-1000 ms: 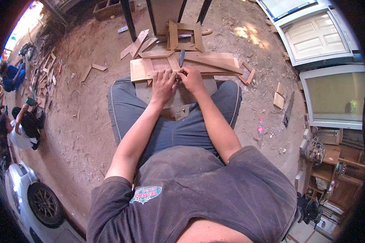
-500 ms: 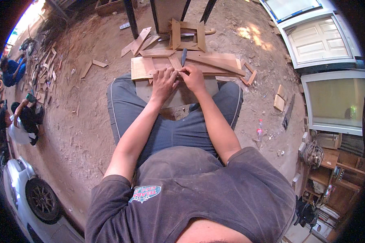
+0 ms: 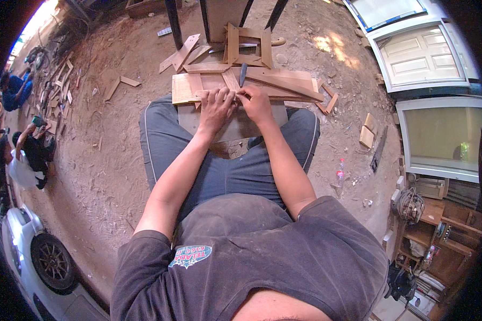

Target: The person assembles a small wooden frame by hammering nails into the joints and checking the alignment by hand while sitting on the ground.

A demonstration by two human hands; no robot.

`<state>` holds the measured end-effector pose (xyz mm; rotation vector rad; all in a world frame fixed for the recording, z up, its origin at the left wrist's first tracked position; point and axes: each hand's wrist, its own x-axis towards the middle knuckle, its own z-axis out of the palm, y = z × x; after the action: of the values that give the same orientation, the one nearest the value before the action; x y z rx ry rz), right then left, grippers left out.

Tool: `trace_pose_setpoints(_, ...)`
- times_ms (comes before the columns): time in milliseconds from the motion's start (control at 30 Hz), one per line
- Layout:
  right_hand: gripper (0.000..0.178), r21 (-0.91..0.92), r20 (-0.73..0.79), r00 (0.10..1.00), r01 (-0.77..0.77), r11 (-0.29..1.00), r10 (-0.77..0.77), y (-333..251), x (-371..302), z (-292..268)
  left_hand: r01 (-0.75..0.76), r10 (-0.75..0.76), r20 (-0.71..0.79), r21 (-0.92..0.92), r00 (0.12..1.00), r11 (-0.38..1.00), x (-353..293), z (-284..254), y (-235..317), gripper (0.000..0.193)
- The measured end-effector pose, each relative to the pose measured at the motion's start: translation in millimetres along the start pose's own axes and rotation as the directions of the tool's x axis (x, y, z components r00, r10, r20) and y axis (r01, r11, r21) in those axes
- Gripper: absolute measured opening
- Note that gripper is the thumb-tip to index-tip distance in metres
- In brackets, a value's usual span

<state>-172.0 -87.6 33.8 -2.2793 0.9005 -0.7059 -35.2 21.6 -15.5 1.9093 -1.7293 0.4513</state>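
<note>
In the head view, little has changed over the last second: your two hands have stayed bunched together at your knees, so the fine work there looks ongoing. Your left hand [image 3: 215,104] is curled with its fingers pressing a thin wooden strip [image 3: 202,94] onto the flat wooden board [image 3: 187,88]. Your right hand [image 3: 256,102] is closed in a pinch just beside it, below the dark tool [image 3: 243,74] lying on the board, both forearms stretched forward over your thighs.
</note>
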Motion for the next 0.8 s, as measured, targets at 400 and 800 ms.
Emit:
trace_pose_setpoints(400,0.015,0.069,0.028,0.996,-0.084,0.994,0.082,9.8,-2.1,6.4,0.059,-0.056,0.040,-0.094,0.998,0.994,-0.1,-3.4,7.2,0.056)
trace_pose_setpoints(800,0.015,0.020,0.034,0.999,-0.036,0.999,0.035,1.0,-2.0,6.3,0.086,-0.079,0.047,-0.150,0.996,0.985,0.6,-10.9,3.8,0.058)
